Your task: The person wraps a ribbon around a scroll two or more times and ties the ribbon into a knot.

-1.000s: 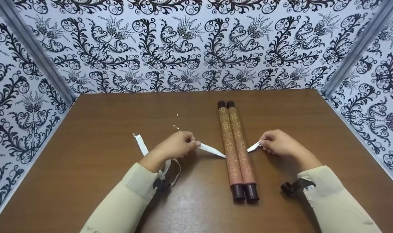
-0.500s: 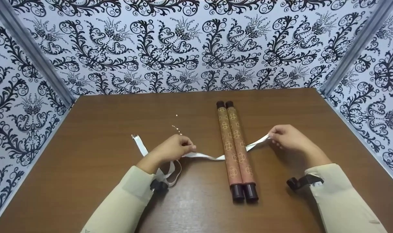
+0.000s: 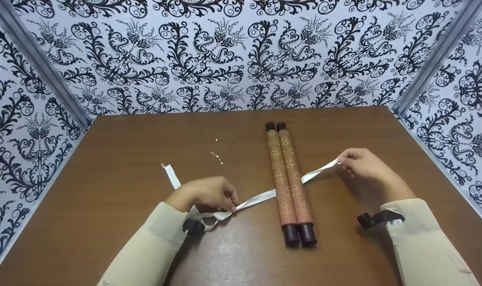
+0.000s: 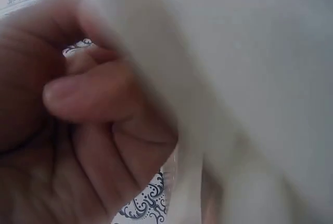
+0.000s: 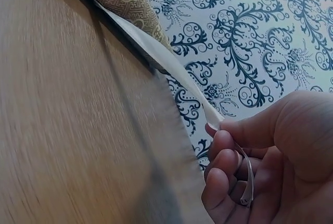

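Pinching white ribbon (image 3: 260, 198), apparently for tension, our left hand (image 3: 213, 193) and right hand (image 3: 362, 165) flank the brocade-patterned scroll (image 3: 280, 178) atop it

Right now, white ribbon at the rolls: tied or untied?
Untied: the white ribbon emerges either side of the patterned rolls, none crossing over them; left hand and right hand pinch separate stretches.

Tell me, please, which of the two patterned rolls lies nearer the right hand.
The roll on the right: it faces the right hand, while the other roll lies toward the left hand.
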Demonstrator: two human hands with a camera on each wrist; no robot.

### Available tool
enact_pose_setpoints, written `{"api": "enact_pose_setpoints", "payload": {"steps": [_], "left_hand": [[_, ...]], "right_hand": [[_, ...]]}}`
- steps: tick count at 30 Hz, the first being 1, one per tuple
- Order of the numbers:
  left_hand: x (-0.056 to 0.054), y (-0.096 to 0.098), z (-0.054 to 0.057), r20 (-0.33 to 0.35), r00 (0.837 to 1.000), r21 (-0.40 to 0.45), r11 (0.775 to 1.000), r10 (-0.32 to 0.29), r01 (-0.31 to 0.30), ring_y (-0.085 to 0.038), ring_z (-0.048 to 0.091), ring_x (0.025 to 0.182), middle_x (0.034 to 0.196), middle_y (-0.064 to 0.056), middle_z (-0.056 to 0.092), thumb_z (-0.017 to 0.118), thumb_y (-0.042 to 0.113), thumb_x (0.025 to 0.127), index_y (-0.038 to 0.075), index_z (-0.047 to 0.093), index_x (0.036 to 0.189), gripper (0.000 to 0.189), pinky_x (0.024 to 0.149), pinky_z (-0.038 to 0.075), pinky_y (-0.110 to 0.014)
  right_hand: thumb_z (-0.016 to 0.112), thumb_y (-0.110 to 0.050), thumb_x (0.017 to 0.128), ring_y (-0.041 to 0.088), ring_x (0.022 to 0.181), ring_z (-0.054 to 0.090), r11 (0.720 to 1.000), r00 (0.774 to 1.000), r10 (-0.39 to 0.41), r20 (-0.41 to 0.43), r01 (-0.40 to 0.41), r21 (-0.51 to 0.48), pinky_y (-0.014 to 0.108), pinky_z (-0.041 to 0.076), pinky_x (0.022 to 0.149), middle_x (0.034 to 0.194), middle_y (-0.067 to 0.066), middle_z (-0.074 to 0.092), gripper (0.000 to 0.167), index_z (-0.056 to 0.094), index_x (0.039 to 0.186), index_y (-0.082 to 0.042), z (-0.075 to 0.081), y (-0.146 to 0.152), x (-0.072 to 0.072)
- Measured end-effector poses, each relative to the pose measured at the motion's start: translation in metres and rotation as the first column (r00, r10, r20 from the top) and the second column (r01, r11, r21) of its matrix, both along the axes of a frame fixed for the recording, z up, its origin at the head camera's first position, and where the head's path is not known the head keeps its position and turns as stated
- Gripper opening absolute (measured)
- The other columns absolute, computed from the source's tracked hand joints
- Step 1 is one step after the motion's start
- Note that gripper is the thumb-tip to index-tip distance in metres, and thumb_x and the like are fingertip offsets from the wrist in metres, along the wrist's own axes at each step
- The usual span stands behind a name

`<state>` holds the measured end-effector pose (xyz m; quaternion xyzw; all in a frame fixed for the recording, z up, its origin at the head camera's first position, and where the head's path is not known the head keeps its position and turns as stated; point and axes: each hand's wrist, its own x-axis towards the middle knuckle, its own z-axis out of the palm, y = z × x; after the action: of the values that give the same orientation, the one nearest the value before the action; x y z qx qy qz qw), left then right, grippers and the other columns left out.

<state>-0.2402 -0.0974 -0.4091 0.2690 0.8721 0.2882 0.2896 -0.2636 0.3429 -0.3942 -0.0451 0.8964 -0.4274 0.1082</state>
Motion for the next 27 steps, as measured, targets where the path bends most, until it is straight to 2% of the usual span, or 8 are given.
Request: {"api": "enact_pose_setpoints", "payload": {"steps": [3,5,8,12,16,19,23,27], "left_hand": [[0.000,0.000,0.001,0.001,0.999,-0.018,0.999,-0.035,0.035,-0.004,0.052,0.063,0.070,0.013,0.062,0.070,0.015,0.092,0.016,0.080,0.091,0.010,0.061,0.042,-0.021],[0.000,0.001,0.001,0.015,0.999,0.012,0.999,-0.032,0.031,-0.004,0.054,0.065,0.072,0.011,0.062,0.063,0.013,0.093,0.012,0.077,0.089,0.015,0.064,0.043,-0.021],[0.000,0.004,0.000,0.131,0.991,0.134,0.990,0.031,-0.049,-0.008,0.062,0.071,0.079,0.003,0.067,0.053,0.011,0.099,0.003,0.069,0.093,0.019,0.068,0.049,-0.022],[0.001,0.006,-0.001,0.270,0.953,0.257,0.944,0.137,-0.208,-0.014,0.063,0.068,0.079,-0.003,0.062,0.046,0.011,0.106,-0.002,0.060,0.102,0.019,0.063,0.055,-0.026],[0.001,0.006,0.000,0.172,0.964,0.253,0.937,0.202,-0.241,-0.010,0.048,0.062,0.073,0.003,0.051,0.055,0.021,0.107,0.000,0.064,0.105,0.023,0.055,0.045,-0.024],[0.000,0.006,0.003,0.094,0.970,0.230,0.943,0.226,-0.242,-0.009,0.046,0.066,0.075,0.004,0.056,0.062,0.030,0.104,0.003,0.071,0.102,0.028,0.058,0.039,-0.025],[-0.001,0.005,0.004,0.042,0.971,0.211,0.948,0.236,-0.239,-0.011,0.045,0.066,0.074,0.004,0.058,0.066,0.032,0.103,0.004,0.075,0.097,0.030,0.059,0.037,-0.026],[-0.002,0.006,0.003,-0.031,0.966,0.204,0.948,0.258,-0.246,-0.011,0.036,0.059,0.065,0.008,0.044,0.065,0.031,0.103,0.004,0.074,0.091,0.031,0.055,0.030,-0.027]], "right_hand": [[0.052,-0.012,0.108,0.009,0.065,0.053,1.000,1.000,-0.006,0.006,0.006,-0.016,0.023,0.048,0.060,0.076,0.000,0.055,0.025,0.060,0.111,0.011,-0.001,0.003,-0.001],[0.052,-0.013,0.108,0.009,0.065,0.053,1.000,1.000,-0.009,0.005,0.010,-0.018,0.023,0.048,0.060,0.077,-0.001,0.055,0.026,0.060,0.112,0.011,-0.002,0.005,-0.002],[0.052,-0.014,0.108,0.008,0.066,0.053,1.000,1.000,-0.014,0.007,0.014,-0.022,0.023,0.048,0.060,0.078,-0.001,0.056,0.026,0.060,0.113,0.011,-0.003,0.008,-0.003],[0.052,-0.014,0.108,0.008,0.066,0.053,0.999,1.000,-0.023,0.009,0.023,-0.033,0.023,0.047,0.061,0.079,-0.001,0.055,0.026,0.059,0.113,0.011,-0.003,0.011,-0.005],[0.052,-0.013,0.108,0.009,0.065,0.052,0.998,0.999,-0.044,0.008,0.044,-0.052,0.023,0.047,0.060,0.078,-0.001,0.054,0.026,0.058,0.112,0.011,-0.002,0.015,-0.006],[0.052,-0.014,0.108,0.009,0.066,0.053,0.997,0.998,-0.058,0.005,0.058,-0.048,0.024,0.048,0.061,0.079,-0.001,0.055,0.026,0.058,0.113,0.011,0.000,0.018,-0.006],[0.051,-0.015,0.108,0.008,0.070,0.054,0.997,0.997,-0.075,0.001,0.075,-0.029,0.024,0.050,0.063,0.082,-0.002,0.056,0.027,0.059,0.115,0.010,0.001,0.022,-0.006],[0.051,-0.017,0.109,0.007,0.071,0.054,0.995,0.995,-0.096,-0.009,0.096,-0.024,0.024,0.051,0.064,0.083,-0.002,0.057,0.027,0.059,0.116,0.009,0.003,0.026,-0.005]]}}
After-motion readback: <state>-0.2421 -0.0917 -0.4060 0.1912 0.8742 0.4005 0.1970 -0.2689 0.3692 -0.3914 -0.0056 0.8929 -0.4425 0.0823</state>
